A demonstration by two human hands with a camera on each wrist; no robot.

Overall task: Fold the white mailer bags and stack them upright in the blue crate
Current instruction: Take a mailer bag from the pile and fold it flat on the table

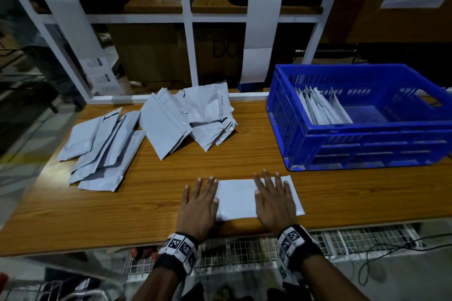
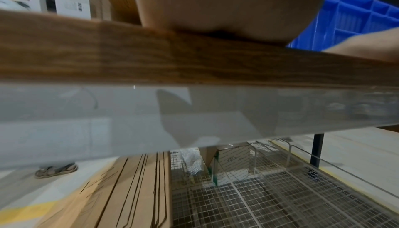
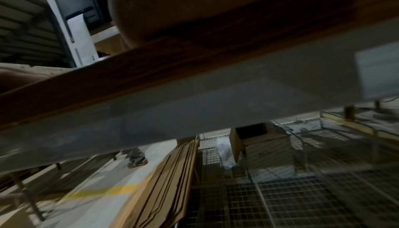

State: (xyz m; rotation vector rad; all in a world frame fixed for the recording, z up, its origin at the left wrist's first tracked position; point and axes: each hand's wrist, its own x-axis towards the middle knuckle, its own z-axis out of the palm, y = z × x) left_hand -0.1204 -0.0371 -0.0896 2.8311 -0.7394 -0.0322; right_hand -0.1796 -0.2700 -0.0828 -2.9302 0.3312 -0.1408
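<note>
A folded white mailer bag (image 1: 236,198) lies flat near the front edge of the wooden table (image 1: 171,168). My left hand (image 1: 200,199) presses its left end with straight fingers. My right hand (image 1: 274,199) lies flat on its right half, fingers spread. The blue crate (image 1: 367,144) stands at the right; several folded bags (image 1: 322,107) lean upright at its left side. Loose unfolded bags lie in one pile at the left (image 1: 102,149) and another at the back middle (image 1: 190,117). In the wrist views only the heel of each palm (image 2: 226,9) (image 3: 183,9) shows on the table edge.
A white shelf frame (image 1: 188,32) with hanging paper strips rises behind the table. Below the table edge are wire mesh racks (image 2: 270,197), flat cardboard (image 3: 168,180) and a box. A cable (image 1: 381,252) trails at the lower right.
</note>
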